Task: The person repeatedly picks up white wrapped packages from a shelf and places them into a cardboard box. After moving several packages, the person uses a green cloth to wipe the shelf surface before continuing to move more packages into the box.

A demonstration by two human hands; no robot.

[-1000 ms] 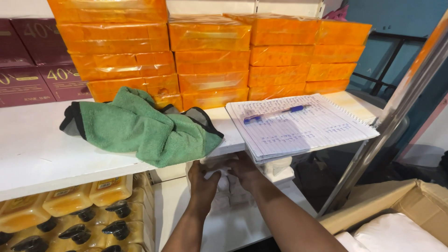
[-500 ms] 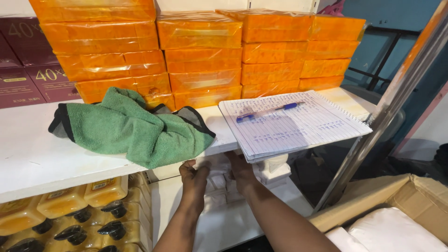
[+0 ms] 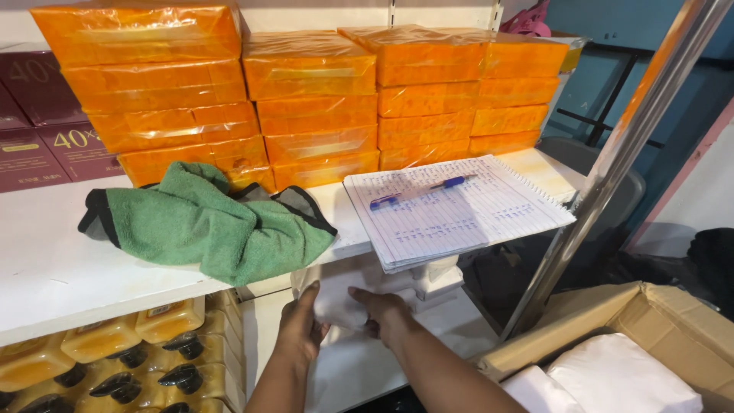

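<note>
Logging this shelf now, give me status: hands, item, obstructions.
Left hand and right hand grip white packet. Notebook overhangs shelf edge above.

White pack [image 3: 339, 302] btwn both hands.

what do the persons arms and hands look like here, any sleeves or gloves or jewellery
Both arms are bare as far as the picture shows: no sleeve reaches into view on either forearm. The left hand and the right hand wear no gloves. No watch, bracelet or band shows at either wrist, and no ring can be made out on the fingers that are visible, though some fingers are partly hidden.
</note>
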